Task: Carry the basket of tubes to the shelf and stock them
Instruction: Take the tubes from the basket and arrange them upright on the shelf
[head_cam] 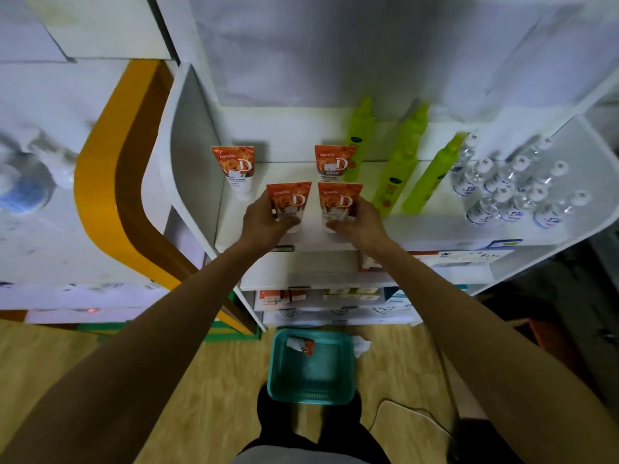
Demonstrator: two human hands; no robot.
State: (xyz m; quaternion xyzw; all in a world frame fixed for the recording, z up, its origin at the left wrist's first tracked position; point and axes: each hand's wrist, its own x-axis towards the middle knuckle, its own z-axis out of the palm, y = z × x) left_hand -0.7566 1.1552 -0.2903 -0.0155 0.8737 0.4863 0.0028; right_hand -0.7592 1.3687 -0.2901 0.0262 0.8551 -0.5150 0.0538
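The left hand [268, 221] was wrapped around the lower part of an orange-and-white plastic tube marked with a large "D" [290, 204], thumb across its white cap end, holding it upright at the front of the white shelf board [311, 241]. The right hand [358, 222] gripped a second tube of the same kind [339, 204] just beside the first, the two tubes standing side by side with a narrow gap between them and the hands on their outer sides.

Behind these on the same shelf board stood two more orange-and-white tubes: one [238, 170] toward the back left, near the shelf's white side wall, and one [334, 162] directly behind the right-hand tube. To the right of the tubes stood three tall lime-green plastic bottles [400, 169] in a slanting row, and further right on the shelf board a cluster of small clear bottles with white caps [509, 192].

Below the shelf board, lower shelves held white and orange boxes [284, 298]. On the wooden floor [201, 380] in front of the shelf, well below both hands and between the forearms, sat the teal plastic mesh basket [313, 391], with one remaining orange-and-white tube [300, 345] lying flat near its far edge.
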